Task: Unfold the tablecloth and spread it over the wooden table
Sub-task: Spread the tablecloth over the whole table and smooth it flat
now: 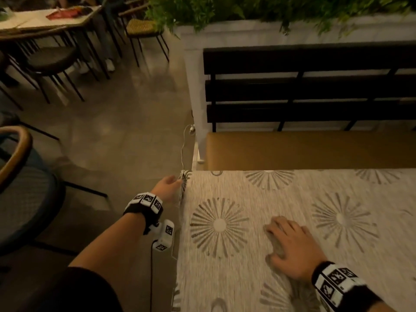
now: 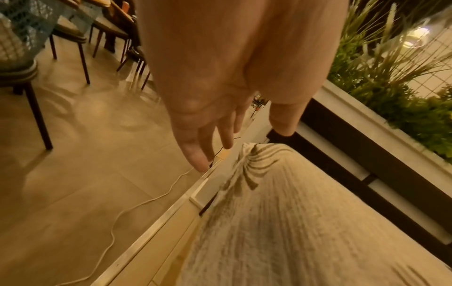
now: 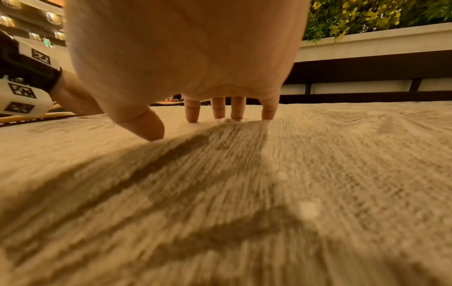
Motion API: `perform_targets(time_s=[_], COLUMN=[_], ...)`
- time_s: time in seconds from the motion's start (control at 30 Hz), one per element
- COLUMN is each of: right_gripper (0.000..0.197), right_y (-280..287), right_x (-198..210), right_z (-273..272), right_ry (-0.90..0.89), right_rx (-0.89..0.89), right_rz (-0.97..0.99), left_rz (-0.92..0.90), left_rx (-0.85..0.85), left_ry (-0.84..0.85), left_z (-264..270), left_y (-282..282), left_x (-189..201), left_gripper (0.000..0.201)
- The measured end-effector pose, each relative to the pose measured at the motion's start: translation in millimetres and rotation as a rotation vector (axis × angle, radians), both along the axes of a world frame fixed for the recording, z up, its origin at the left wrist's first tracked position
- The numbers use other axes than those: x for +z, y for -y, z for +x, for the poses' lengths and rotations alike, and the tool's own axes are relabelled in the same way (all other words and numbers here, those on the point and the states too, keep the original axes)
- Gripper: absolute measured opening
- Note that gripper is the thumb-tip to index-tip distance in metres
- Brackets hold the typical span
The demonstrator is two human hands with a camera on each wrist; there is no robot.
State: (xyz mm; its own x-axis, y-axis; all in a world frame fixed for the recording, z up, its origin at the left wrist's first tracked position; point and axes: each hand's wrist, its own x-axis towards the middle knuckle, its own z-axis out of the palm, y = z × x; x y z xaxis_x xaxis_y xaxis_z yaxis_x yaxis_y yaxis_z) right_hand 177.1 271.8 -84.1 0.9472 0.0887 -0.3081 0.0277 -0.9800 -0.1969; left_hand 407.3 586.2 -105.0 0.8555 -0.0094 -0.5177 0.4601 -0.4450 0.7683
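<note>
- As seen from the head: shows the tablecloth (image 1: 292, 199) unfolded and lying over the table top, pale with starburst prints, draped past the left edge. Shows the left hand (image 1: 167, 188) reaching to the far left, right by a gathered corner (image 1: 185, 176) of the fabric. Shows the right hand (image 1: 292, 246) laid palm-down on the fabric nearer the body, holding nothing. Also shows a bench (image 1: 310, 152) behind the table and a white cable (image 1: 182, 149) trailing to the floor.
- From the left wrist: shows the left hand (image 2: 232, 67) with fingers (image 2: 195, 154) straight and spread, gripping nothing, just short of the gathered corner (image 2: 254, 164). Shows a bare strip of the pale table edge (image 2: 156, 228) beside the tablecloth (image 2: 293, 222). Likely trouble here: tugging that corner too far outward and baring the opposite side; leaving the bunch alone and ending with a puckered corner; snagging a foot on the cable (image 2: 117, 218) on the floor alongside.
- From the right wrist: shows the right hand (image 3: 186, 58) arched, fingertips (image 3: 193, 116) and thumb pressing into the tablecloth (image 3: 244, 183), nothing pinched. Likely trouble here: bearing down hard during a pull from the left and raising a ridge between the two hands; lifting off too soon and letting the whole sheet slide toward the pulled side. Too blurred to tell fine creases.
</note>
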Motion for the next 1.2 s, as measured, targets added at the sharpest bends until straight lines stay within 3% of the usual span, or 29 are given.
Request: perform_targets(time_s=[0.1,0.2,0.4,0.57,0.67,0.77,0.87,1.07,1.2], right_gripper=[0.070,0.071,0.072,0.072,0.071,0.072,0.072,0.072,0.070], right_y=[0,-2,-5,-9,-10,-9,-10,-9,-9], right_x=[-2,-1,-7,-6,-6,-5,-5,-6,-7], right_z=[-1,1,1,1,0,1,2,2,2], right_ry=[-0.011,-0.006,0.086,0.060,0.033,0.037,0.053,0.055,0.048], right_rx=[-0.001,-0.010,-0.003,-0.033,-0.051,-0.044,-0.022,-0.023,-0.030], right_rz=[-0.043,-0.063,-0.124,-0.121,-0.126,-0.130,-0.116,-0.113,-0.089], left_rz=[-0.096,-0.033,0.085,0.005,0.130,0.336,0.391,0.256,0.397], left_rx=[-0.010,0.022,-0.012,0.032,-0.058,-0.238,-0.255,0.051,-0.164], left_ry=[-0.031,0.027,0.121,0.049,0.135,0.186,0.254,0.250,0.298], left_z=[10,23,36,50,52,47,45,51,40], left_y=[6,13,8,-10,-14,-14,-11,-16,-23], left_x=[-12,-21,-24,-16,-11,-11,-11,-21,-23], left_gripper=[0.063,0.062,0.023,0.017,0.013,0.026,0.026,0.036,0.051])
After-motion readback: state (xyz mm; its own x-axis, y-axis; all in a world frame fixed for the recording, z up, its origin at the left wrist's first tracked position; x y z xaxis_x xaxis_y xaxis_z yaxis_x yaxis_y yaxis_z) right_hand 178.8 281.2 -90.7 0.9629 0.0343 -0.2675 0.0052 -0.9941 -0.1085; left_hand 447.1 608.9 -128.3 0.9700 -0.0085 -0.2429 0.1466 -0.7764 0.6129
